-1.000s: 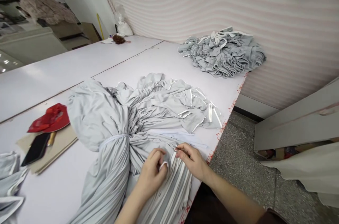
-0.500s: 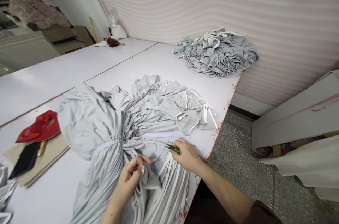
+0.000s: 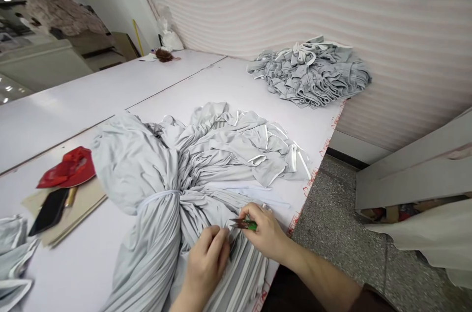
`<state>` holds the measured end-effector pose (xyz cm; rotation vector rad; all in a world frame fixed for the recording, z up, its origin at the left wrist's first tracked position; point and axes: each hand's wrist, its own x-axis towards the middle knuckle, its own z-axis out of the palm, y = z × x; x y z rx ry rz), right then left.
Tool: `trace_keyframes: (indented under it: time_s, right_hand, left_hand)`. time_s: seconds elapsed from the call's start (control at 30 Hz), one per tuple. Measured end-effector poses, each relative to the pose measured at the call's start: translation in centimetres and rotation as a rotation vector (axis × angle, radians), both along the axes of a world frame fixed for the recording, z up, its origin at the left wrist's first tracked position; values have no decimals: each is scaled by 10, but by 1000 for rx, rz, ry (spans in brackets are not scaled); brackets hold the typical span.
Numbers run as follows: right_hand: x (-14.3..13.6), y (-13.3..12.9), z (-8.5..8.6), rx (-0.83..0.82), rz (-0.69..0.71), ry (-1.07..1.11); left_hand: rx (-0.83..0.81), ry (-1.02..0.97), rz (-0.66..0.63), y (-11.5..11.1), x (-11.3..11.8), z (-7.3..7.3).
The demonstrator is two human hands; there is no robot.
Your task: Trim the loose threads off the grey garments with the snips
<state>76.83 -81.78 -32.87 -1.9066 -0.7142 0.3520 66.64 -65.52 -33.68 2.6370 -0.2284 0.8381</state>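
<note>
My right hand (image 3: 266, 234) is closed around small green-handled thread snips (image 3: 243, 224), the blades pointing left toward my left hand. My left hand (image 3: 208, 260) is pinched shut on the edge of a light grey garment (image 3: 233, 242), just left of the blade tips. What lies between its fingertips is mostly hidden. Below both hands hangs a stack of grey pieces with white trim (image 3: 236, 280). They belong to a large grey bundle (image 3: 151, 248), cinched by a pale fabric tie (image 3: 158, 196), whose other pieces fan out to the right.
A heap of grey garments (image 3: 313, 73) lies at the table's far right corner. On the left are a red cloth item (image 3: 70, 168), a black phone (image 3: 49, 211) and brown cardboard (image 3: 81, 209). More grey pieces (image 3: 13, 258) sit at lower left. The table edge (image 3: 319, 162) drops to the floor.
My left hand has moved right and turned back-up, close to the snips. The snips have come slightly down. The view has shifted a little to the left.
</note>
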Motion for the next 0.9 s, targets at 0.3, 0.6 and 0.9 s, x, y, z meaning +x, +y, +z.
trace_keyframes:
  time_s: [0.3, 0.6, 0.9]
  right_hand:
    - [-2, -12, 11, -174, 95, -196]
    - [-5, -6, 15, -237, 102, -371]
    - [-4, -8, 18, -220, 105, -238]
  left_hand:
    - [72, -69, 151, -6, -8, -10]
    - [79, -132, 76, -6, -8, -5]
    - [80, -153, 72, -6, -9, -9]
